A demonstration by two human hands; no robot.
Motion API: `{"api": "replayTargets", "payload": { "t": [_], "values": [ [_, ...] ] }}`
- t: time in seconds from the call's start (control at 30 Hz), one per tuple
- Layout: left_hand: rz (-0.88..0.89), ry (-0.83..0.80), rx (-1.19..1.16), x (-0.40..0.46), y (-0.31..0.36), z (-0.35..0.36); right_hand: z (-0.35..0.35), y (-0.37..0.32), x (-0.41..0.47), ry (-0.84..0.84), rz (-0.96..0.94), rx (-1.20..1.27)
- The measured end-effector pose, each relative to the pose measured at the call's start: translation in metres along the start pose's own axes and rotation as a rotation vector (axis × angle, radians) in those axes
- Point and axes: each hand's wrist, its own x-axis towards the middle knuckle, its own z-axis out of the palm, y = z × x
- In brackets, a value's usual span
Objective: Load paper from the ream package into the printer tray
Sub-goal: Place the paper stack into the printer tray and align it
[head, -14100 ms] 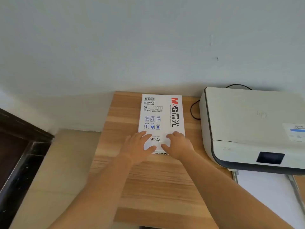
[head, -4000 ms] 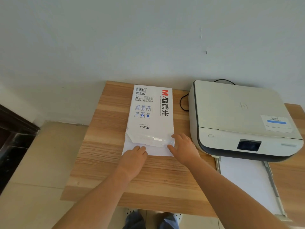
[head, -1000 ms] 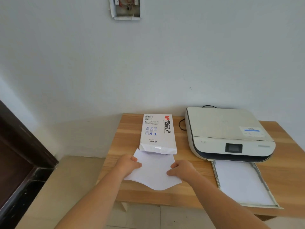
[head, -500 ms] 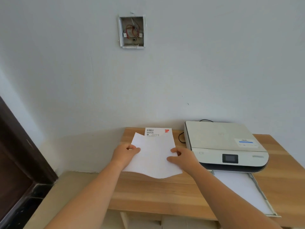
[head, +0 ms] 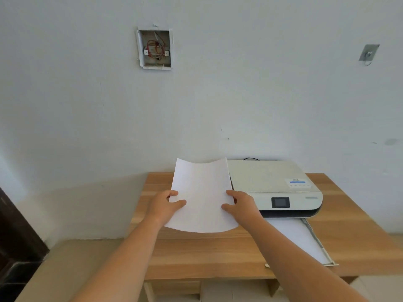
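Observation:
I hold a white stack of paper point(head: 201, 195) lifted above the wooden table point(head: 349, 232), tilted up toward me and bowed at its near edge. My left hand point(head: 164, 204) grips its left edge and my right hand point(head: 239, 203) grips its right edge. The paper hides the ream package behind it. To the right stands the white printer point(head: 272, 182) with a small dark screen. Its tray point(head: 314, 243) is pulled out toward me and has white paper lying in it.
A black cable point(head: 250, 159) runs behind the printer at the wall. An open electrical box point(head: 155, 49) with red wires sits high on the wall. A dark door frame point(head: 13, 236) is at the left, beside the tan floor.
Both hands raised the paper higher and tipped it up, so it now covers the ream package completely. The view pulled back and tilted upward.

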Motion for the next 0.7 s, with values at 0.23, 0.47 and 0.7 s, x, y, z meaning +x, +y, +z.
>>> {"api": "replayTargets", "payload": {
  "t": [0.23, 0.47, 0.7],
  "values": [
    [0.051, -0.041, -0.033, -0.004, 0.013, 0.027, -0.024, 0.023, -0.003, 0.027, 0.026, 0.001],
    [0.049, -0.060, -0.009, -0.006, 0.037, 0.071, -0.060, 0.059, 0.001, 0.044, 0.034, 0.026],
    [0.052, -0.036, 0.027, -0.018, 0.078, 0.138, -0.116, 0.107, 0.010, 0.028, 0.055, 0.033]
  ]
}}
